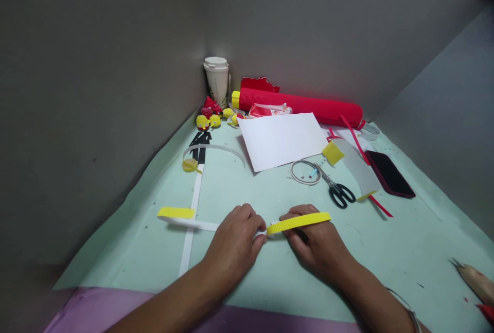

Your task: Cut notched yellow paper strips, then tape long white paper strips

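Note:
A narrow corrugated paper strip (pixel 299 223), yellow on its ridged face and white on the back, runs through both hands just above the green sheet. My left hand (pixel 239 232) is closed, its thumb and fingertips pinching the strip near its small curl. On the right, my right hand (pixel 314 235) has its fingers bent around the strip's curled part, and a yellow length loops back over the knuckles. To the left the white side stretches out and folds over into a yellow end (pixel 176 213). What lies between the fingertips is mostly hidden.
Scissors (pixel 339 191), a ring-shaped coil (pixel 306 173) and white paper (pixel 283 140) lie ahead. A phone (pixel 390 173) sits right. Farther back are a red roll (pixel 301 107), a lidded cup (pixel 217 81) and small yellow-red pieces (pixel 203 122). A pointed metal tool (pixel 457 262) enters lower right.

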Action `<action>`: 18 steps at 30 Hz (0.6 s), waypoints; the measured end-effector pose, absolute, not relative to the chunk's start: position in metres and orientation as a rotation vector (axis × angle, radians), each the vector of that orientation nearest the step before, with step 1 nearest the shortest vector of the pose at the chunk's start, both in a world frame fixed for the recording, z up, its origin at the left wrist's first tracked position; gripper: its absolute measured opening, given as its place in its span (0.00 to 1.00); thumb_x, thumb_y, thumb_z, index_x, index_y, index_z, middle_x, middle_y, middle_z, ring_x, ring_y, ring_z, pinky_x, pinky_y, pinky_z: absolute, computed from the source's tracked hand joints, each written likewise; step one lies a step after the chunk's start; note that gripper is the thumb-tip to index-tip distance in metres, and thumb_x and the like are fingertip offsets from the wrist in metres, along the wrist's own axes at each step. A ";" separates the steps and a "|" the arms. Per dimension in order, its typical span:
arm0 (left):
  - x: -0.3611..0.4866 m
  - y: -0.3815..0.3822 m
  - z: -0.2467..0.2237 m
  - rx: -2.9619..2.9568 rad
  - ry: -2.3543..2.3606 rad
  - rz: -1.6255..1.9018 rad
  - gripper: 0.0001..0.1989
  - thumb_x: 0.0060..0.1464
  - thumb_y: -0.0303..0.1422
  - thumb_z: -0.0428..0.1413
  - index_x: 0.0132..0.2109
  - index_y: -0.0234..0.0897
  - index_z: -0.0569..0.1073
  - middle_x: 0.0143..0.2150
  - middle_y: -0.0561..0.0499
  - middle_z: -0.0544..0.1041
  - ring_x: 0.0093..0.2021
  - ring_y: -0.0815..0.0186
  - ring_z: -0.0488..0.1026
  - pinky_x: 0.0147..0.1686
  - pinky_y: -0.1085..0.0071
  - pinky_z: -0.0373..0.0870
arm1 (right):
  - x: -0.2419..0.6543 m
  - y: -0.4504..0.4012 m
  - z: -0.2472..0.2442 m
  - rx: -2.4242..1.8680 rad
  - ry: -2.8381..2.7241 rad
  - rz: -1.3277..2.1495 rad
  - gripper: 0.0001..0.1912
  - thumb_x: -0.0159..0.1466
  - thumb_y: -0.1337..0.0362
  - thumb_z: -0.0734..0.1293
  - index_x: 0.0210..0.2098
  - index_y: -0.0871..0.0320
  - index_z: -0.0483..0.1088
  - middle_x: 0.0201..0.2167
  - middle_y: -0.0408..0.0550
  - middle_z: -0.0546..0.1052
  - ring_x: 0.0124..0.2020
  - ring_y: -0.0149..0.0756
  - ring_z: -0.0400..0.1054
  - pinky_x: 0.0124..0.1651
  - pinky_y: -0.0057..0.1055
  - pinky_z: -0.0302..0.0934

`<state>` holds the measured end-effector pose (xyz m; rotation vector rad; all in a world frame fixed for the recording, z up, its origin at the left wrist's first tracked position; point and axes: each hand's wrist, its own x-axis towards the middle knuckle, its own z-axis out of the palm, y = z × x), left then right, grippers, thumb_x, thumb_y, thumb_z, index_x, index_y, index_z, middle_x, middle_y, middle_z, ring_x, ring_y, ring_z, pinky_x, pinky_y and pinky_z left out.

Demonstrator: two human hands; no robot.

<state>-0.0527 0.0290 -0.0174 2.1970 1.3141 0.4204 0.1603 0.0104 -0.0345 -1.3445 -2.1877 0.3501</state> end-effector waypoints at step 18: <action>-0.055 0.030 -0.017 2.267 1.317 0.435 0.04 0.56 0.27 0.55 0.38 0.37 0.74 0.39 0.49 0.71 0.41 0.61 0.66 0.41 0.66 0.64 | 0.159 0.009 -0.035 -1.337 -2.145 0.452 0.09 0.61 0.71 0.65 0.40 0.55 0.74 0.36 0.50 0.74 0.40 0.43 0.68 0.43 0.41 0.64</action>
